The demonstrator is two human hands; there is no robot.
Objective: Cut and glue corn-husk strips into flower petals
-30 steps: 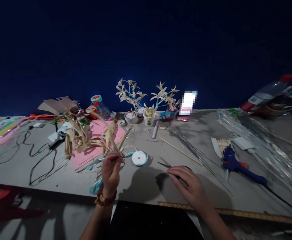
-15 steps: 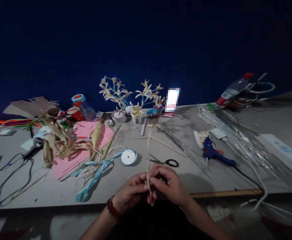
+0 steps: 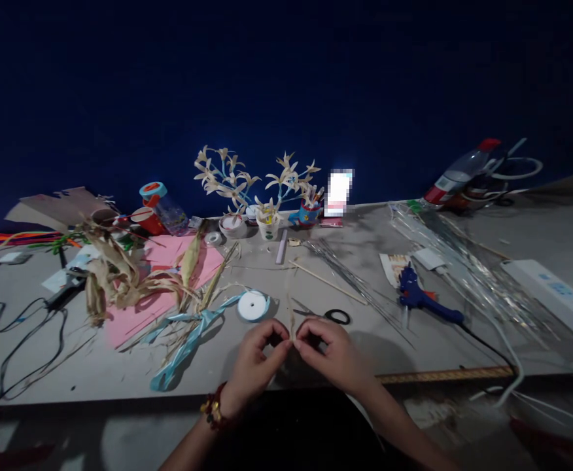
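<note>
Between my two hands, a thin pale strip of what looks like dried corn husk (image 3: 292,317) stands roughly upright. My left hand (image 3: 260,356) pinches its lower end between thumb and forefinger. Close against it, my right hand (image 3: 326,353) pinches the same strip from the other side. Just beyond my fingers lie black-handled scissors (image 3: 336,317), partly hidden by the right hand. A white spool of light-blue ribbon (image 3: 253,306) rests to the left of them. Its twisted blue ribbon (image 3: 188,347) trails over thin dry stalks.
Dried husks (image 3: 120,275) lie partly on pink paper (image 3: 129,320) at left. Husk flowers stand in a white cup (image 3: 268,229) at the back. A blue glue gun (image 3: 426,304), thin wires (image 3: 360,284) and a white power strip (image 3: 554,294) lie to the right.
Both hands have risen slightly away from the table's front edge. The left hand has turned, and the two pinches now meet symmetrically on the strip.
</note>
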